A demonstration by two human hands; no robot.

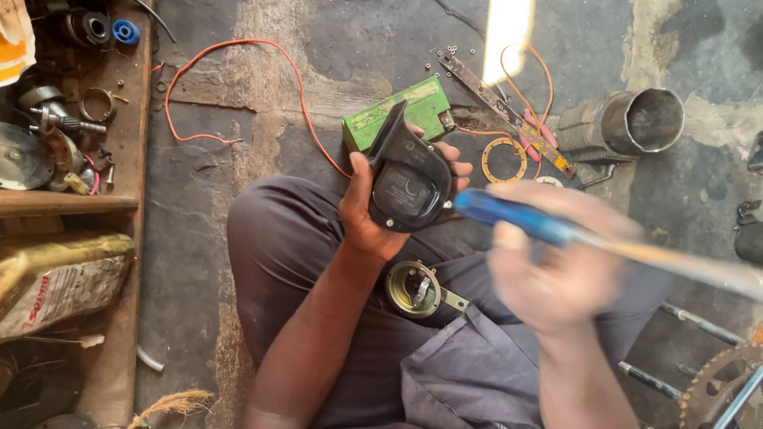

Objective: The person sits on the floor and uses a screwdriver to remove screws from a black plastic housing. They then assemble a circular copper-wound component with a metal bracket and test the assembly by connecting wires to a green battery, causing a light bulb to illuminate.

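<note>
Head view: one horn, one screwdriver

One black snail-shaped horn (409, 183), clamped in left hand (373, 214), fingers wrapped around. One blue-handled screwdriver (520, 220), gripped in blurred right hand (553, 267), just right. One round metal part (414, 288) on lap, just below. One green box (400, 113) beyond.

1 head view, close, facing straight down over lap and floor (232, 76).

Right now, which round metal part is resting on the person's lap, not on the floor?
The brass-coloured round part with a side tab lies on the thigh, just below the left hand. The flat ring and the ribbed cylinder lie on the floor.
</note>
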